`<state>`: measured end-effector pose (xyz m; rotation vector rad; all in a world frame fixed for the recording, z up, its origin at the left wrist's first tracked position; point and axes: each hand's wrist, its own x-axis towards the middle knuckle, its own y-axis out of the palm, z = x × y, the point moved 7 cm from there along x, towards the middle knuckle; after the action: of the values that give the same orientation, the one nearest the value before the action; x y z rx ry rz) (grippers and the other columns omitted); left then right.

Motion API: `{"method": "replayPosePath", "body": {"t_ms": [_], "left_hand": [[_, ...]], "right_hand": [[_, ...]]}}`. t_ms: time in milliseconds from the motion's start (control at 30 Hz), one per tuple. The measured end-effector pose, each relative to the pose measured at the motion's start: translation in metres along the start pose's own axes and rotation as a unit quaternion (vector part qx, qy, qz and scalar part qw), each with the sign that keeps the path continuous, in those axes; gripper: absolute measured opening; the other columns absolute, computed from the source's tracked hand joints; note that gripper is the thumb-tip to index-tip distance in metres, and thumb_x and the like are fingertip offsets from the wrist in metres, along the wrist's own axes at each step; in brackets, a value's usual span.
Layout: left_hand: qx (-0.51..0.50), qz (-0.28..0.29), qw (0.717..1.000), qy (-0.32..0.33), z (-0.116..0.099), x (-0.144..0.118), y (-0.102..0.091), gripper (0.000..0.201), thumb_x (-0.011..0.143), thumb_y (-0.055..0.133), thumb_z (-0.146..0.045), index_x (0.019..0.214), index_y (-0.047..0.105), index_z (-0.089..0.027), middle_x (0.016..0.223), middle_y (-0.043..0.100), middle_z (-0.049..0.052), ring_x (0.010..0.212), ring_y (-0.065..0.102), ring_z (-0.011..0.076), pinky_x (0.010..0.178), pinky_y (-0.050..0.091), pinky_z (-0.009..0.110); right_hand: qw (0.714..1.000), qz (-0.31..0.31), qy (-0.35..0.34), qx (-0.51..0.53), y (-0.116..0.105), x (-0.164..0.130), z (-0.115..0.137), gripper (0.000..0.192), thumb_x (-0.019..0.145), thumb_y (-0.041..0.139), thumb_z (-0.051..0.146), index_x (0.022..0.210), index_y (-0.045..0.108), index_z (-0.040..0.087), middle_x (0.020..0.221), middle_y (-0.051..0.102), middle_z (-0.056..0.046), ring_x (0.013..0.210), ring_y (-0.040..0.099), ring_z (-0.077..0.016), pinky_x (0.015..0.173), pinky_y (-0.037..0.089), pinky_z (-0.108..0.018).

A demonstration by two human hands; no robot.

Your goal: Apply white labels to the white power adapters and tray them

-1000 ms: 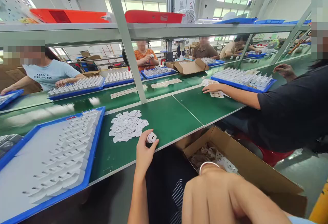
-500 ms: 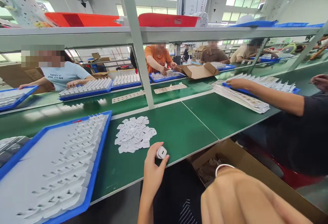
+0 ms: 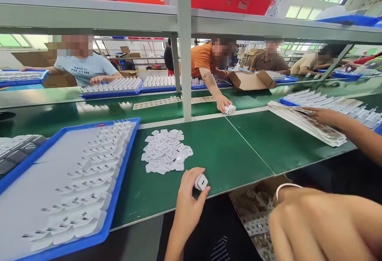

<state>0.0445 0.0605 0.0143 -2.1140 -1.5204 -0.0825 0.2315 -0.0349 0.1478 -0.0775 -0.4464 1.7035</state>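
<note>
My left hand (image 3: 188, 205) grips a small white charger (image 3: 201, 182) between thumb and fingers at the table's front edge. The charger's face with a port slot is turned towards me. Close to the camera, my right hand (image 3: 325, 221) is curled, knuckles up; its fingertips and anything in them are hidden. A thin white band (image 3: 283, 187) curves along its far edge. Just beyond my left hand lies a pile of flat white pieces (image 3: 165, 151) on the green table (image 3: 221, 149). To the left, a blue-rimmed tray (image 3: 127, 165) holds rows of white plug parts with metal prongs.
Across the bench, a person in orange reaches over, one hand (image 3: 222, 102) on white chargers (image 3: 230, 110). At right, a co-worker's hand (image 3: 324, 115) touches a stack of sheets (image 3: 310, 123). A shelf post (image 3: 185, 66) stands ahead; an open box (image 3: 253, 213) sits below the table edge.
The view has swung left and downwards. The person in orange has leaned forward and brought white chargers to the bench divider. The co-worker's hand at right has moved onto the sheets.
</note>
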Motion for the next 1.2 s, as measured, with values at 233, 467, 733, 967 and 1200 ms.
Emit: {"method": "replayPosePath", "body": {"t_ms": [233,467,733,967,1200], "left_hand": [[-0.006,0.001,1.000,-0.012,0.002,0.005,-0.001,0.034,0.088,0.067,-0.029,0.122,0.067,-0.030,0.130,0.066,0.009,0.123,0.062,0.0281,0.106,0.051,0.045],[-0.017,0.004,1.000,-0.022,0.006,0.016,-0.003,0.035,0.087,0.069,-0.039,0.121,0.068,-0.030,0.132,0.067,0.009,0.125,0.063,0.0297,0.102,0.055,0.043],[-0.004,-0.008,0.999,-0.036,0.002,0.009,-0.008,0.039,0.093,0.062,-0.042,0.131,0.061,-0.032,0.133,0.064,0.009,0.121,0.063,0.0268,0.095,0.056,0.037],[-0.016,-0.046,0.996,-0.071,-0.005,0.007,-0.017,0.049,0.086,0.071,-0.039,0.131,0.057,-0.027,0.087,0.062,0.001,0.065,0.058,0.0131,0.060,0.052,0.024],[0.097,-0.054,0.992,0.054,-0.017,0.012,-0.034,0.022,0.086,0.071,-0.022,0.108,0.071,-0.025,0.097,0.067,0.005,0.080,0.066,0.0160,0.067,0.055,0.024]], "right_hand": [[0.981,-0.134,0.066,-0.126,-0.085,0.093,-0.062,0.039,0.068,0.077,0.058,0.090,0.068,0.028,0.087,0.070,-0.006,0.085,0.069,-0.0251,0.075,0.056,-0.039],[0.873,-0.359,0.230,-0.236,-0.202,0.130,-0.171,0.081,0.064,0.085,0.032,0.133,0.051,0.009,0.132,0.057,-0.024,0.124,0.055,-0.0390,0.103,0.045,-0.055],[0.839,-0.357,0.275,-0.304,-0.202,0.176,-0.228,0.047,0.096,0.065,0.038,0.137,0.055,0.019,0.145,0.052,-0.012,0.129,0.054,-0.0312,0.106,0.045,-0.056],[0.865,-0.285,0.244,-0.334,-0.174,0.173,-0.208,0.077,0.076,0.080,0.037,0.139,0.045,0.009,0.129,0.063,-0.022,0.116,0.063,-0.0345,0.096,0.048,-0.042],[0.923,-0.139,0.123,-0.338,-0.052,0.124,-0.168,0.063,0.079,0.072,0.042,0.134,0.049,0.022,0.123,0.064,-0.013,0.102,0.067,-0.0292,0.089,0.052,-0.039]]}}
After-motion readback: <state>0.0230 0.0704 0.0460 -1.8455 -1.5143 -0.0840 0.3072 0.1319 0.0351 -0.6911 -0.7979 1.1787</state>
